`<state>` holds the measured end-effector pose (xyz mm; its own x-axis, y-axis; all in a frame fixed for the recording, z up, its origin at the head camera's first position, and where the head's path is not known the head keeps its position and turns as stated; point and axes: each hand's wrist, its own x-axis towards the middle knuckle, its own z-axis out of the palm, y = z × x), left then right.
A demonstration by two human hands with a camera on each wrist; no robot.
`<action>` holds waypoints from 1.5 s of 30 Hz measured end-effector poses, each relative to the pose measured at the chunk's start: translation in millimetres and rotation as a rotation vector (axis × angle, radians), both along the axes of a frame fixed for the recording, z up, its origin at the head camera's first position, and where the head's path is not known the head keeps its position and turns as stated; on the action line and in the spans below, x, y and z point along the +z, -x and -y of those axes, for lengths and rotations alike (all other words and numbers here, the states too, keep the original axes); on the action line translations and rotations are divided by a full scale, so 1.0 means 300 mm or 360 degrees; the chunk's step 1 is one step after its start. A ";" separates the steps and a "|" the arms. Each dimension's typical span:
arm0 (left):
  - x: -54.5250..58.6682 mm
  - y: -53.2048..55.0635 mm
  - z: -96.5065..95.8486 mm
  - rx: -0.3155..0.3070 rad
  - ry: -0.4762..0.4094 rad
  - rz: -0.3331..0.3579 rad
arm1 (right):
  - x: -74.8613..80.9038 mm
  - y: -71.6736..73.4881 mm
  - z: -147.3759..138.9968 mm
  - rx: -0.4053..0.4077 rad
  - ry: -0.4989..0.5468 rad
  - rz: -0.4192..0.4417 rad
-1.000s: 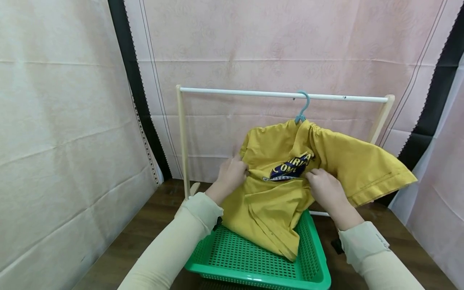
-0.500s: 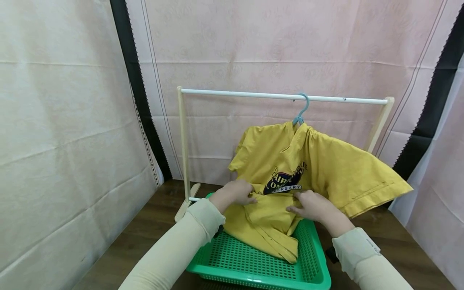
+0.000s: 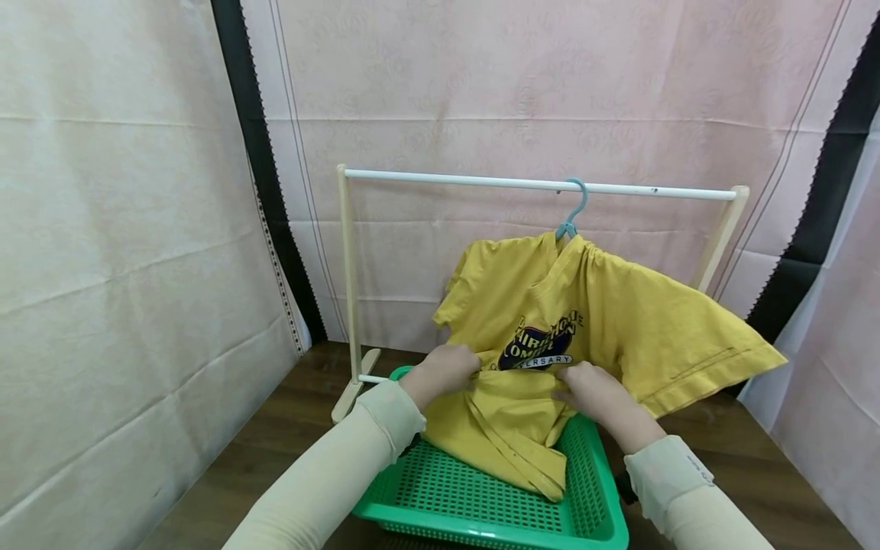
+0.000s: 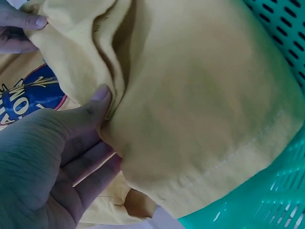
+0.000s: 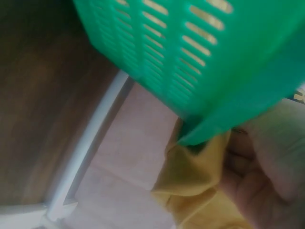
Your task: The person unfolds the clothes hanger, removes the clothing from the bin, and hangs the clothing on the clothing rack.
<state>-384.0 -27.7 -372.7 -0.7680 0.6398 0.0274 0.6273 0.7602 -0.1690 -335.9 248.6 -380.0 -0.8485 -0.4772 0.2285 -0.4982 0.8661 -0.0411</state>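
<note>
A yellow T-shirt (image 3: pixel 516 283) with a dark printed badge hangs from a light blue hanger (image 3: pixel 572 208) on a rack. Its lower part is folded up and droops into a green basket (image 3: pixel 495 525). My left hand (image 3: pixel 445 372) pinches the shirt at the fold, left of the print; in the left wrist view its thumb presses on the cloth (image 4: pixel 200 90) with fingers behind. To the print's right, my right hand (image 3: pixel 596 391) pinches the same fold, its thumb and a finger on the cloth in the left wrist view. Its fingertips are hidden in the blurred right wrist view.
The white rack bar (image 3: pixel 440 178) runs between two cream posts, with the left foot (image 3: pixel 354 393) on the dark wooden table (image 3: pixel 261 466). Pale cloth walls (image 3: pixel 137 229) with black edging enclose the back and sides. The shirt's right sleeve (image 3: pixel 715 344) sticks out sideways.
Both hands have moved down the shirt, loosening and then taking hold of the cloth below the print. The shirt's left sleeve has dropped free, and the print shows more fully.
</note>
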 end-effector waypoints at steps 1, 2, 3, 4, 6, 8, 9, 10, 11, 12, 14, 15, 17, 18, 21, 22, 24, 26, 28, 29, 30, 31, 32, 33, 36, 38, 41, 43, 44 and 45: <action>-0.001 0.002 0.001 -0.0009 -0.0006 -0.0014 | -0.001 0.001 0.000 0.0006 -0.0004 -0.0028; -0.003 0.003 0.002 -0.0018 -0.0012 -0.0028 | -0.001 0.002 0.000 0.0012 -0.0008 -0.0053; -0.004 0.005 0.002 -0.0025 -0.0017 -0.0038 | 0.000 0.002 0.000 0.0019 -0.0011 -0.0078; -0.006 0.007 0.003 -0.0030 -0.0021 -0.0047 | -0.002 0.004 0.000 0.0027 -0.0016 -0.0099; -0.007 0.010 0.004 -0.0042 -0.0025 -0.0059 | -0.003 0.007 -0.001 0.0039 -0.0024 -0.0131; -0.006 0.012 0.004 -0.0055 -0.0037 -0.0067 | -0.004 0.011 -0.003 0.0043 -0.0024 -0.0147; -0.005 0.013 0.004 -0.0060 -0.0046 -0.0070 | -0.005 0.014 -0.003 0.0045 -0.0020 -0.0151; -0.003 0.013 0.004 -0.0067 -0.0052 -0.0073 | -0.004 0.015 -0.004 0.0050 -0.0015 -0.0155; -0.001 0.013 0.005 -0.0074 -0.0059 -0.0077 | -0.004 0.018 -0.004 0.0043 -0.0005 -0.0154; 0.002 0.013 0.005 -0.0082 -0.0066 -0.0080 | -0.003 0.019 -0.005 0.0037 0.0005 -0.0158; 0.008 0.014 0.007 -0.0097 -0.0078 -0.0088 | -0.001 0.020 -0.006 0.0031 0.0028 -0.0173; 0.011 0.015 0.008 -0.0103 -0.0084 -0.0094 | 0.001 0.021 -0.006 0.0030 0.0039 -0.0187; 0.018 0.016 0.009 -0.0116 -0.0094 -0.0126 | 0.009 0.019 -0.008 0.0025 0.0061 -0.0225; 0.022 0.018 0.009 -0.0120 -0.0101 -0.0148 | 0.014 0.017 -0.009 0.0023 0.0073 -0.0239; 0.031 0.022 0.009 -0.0122 -0.0154 -0.0283 | 0.030 0.010 -0.011 -0.0004 0.0098 -0.0322; 0.034 0.024 0.008 -0.0119 -0.0177 -0.0353 | 0.037 0.007 -0.011 -0.0016 0.0106 -0.0361; 0.039 0.029 0.004 -0.0102 -0.0219 -0.0511 | 0.046 0.005 -0.011 -0.0044 0.0123 -0.0457; 0.045 0.031 -0.004 -0.0068 -0.0255 -0.0655 | 0.050 0.007 -0.012 -0.0063 0.0139 -0.0577; 0.049 0.034 -0.013 -0.0040 -0.0285 -0.0749 | 0.051 0.009 -0.012 -0.0073 0.0162 -0.0660; 0.051 0.033 -0.018 -0.0027 -0.0301 -0.0774 | 0.050 0.011 -0.013 -0.0081 0.0173 -0.0686; 0.054 0.032 -0.022 -0.0016 -0.0320 -0.0779 | 0.048 0.013 -0.014 -0.0088 0.0186 -0.0707; 0.054 0.031 -0.025 -0.0006 -0.0346 -0.0769 | 0.044 0.015 -0.015 -0.0087 0.0202 -0.0737; 0.053 0.031 -0.028 -0.0003 -0.0376 -0.0748 | 0.039 0.018 -0.016 -0.0078 0.0220 -0.0773; 0.052 0.031 -0.029 -0.0001 -0.0406 -0.0705 | 0.035 0.021 -0.016 -0.0060 0.0240 -0.0813; 0.046 0.031 -0.028 -0.0012 -0.0444 -0.0479 | 0.025 0.029 -0.015 0.0023 0.0286 -0.0941; 0.040 0.032 -0.027 -0.0037 -0.0424 -0.0272 | 0.021 0.030 -0.013 0.0103 0.0282 -0.0954; 0.036 0.031 -0.021 -0.0059 -0.0364 0.0040 | 0.020 0.018 -0.008 0.0141 0.0214 -0.0731; 0.032 0.029 -0.015 -0.0043 -0.0321 0.0186 | 0.021 0.008 -0.005 0.0112 0.0152 -0.0460; 0.030 0.028 -0.012 -0.0030 -0.0303 0.0243 | 0.021 0.002 -0.004 0.0077 0.0122 -0.0330; 0.027 0.027 -0.007 -0.0009 -0.0281 0.0287 | 0.021 -0.003 -0.003 0.0025 0.0098 -0.0207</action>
